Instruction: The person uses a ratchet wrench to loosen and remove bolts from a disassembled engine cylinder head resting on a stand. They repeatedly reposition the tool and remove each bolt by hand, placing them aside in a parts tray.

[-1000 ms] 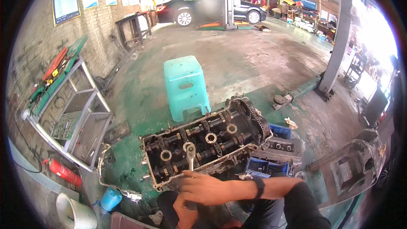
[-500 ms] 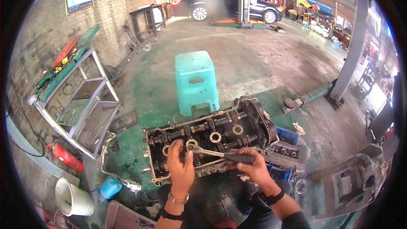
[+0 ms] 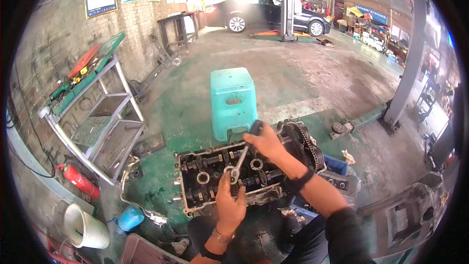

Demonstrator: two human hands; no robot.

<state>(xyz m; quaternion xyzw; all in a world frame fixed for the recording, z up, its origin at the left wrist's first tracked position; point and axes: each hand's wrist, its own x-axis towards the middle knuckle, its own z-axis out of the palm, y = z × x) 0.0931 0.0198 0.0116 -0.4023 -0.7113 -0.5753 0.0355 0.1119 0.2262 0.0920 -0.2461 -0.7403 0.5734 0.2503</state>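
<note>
A cylinder head (image 3: 267, 194) with camshafts and a timing chain (image 3: 309, 145) at its right end lies before me. My right hand (image 3: 267, 142) is wrapped round the black handle of a ratchet wrench (image 3: 242, 155), which slants up and away from me. The wrench's head rests low over the middle of the cylinder head. There my left hand (image 3: 229, 206) holds it, with fingers at its far left side and thumb at its near right. Whatever sits under the wrench's head is hidden.
A turquoise stool (image 3: 233, 84) stands just beyond the cylinder head. To the left are a metal tool cart (image 3: 128, 80), a fire extinguisher (image 3: 80, 181), a white bucket (image 3: 90, 227) and a blue container (image 3: 130, 219). A blue crate (image 3: 337, 165) and a large grey part (image 3: 405, 210) lie right.
My right hand has swung the wrench's handle from pointing right to pointing away from me. My left hand has stayed at the wrench's head. The whole view has shifted slightly.
</note>
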